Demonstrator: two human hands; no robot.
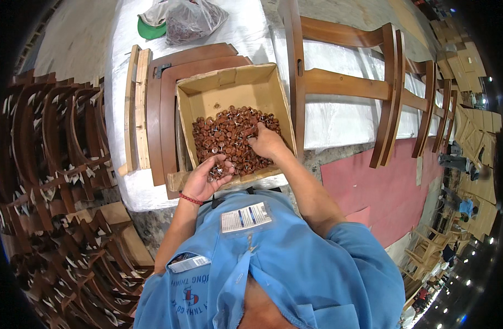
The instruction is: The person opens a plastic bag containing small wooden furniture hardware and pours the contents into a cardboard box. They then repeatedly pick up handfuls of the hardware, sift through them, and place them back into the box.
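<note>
A cardboard box (218,96) holds a heap of brown round-headed nail-on furniture glides (224,129), their thin metal nails showing here and there. My left hand (203,181), with a red braided bracelet at the wrist, is cupped at the box's near left corner. Several glides rest in its curled fingers. On the right side of the heap, my right hand (269,143) has its thumb and forefinger bent down among the glides. What lies between those fingertips is too small to make out.
Brown wooden panels (155,120) and pale wood strips (137,109) lie left of the box on a wrapped white table (246,27). A plastic bag (194,22) sits at the far end. Brown chair frames (344,82) stand right; many curved parts (48,153) are stacked left.
</note>
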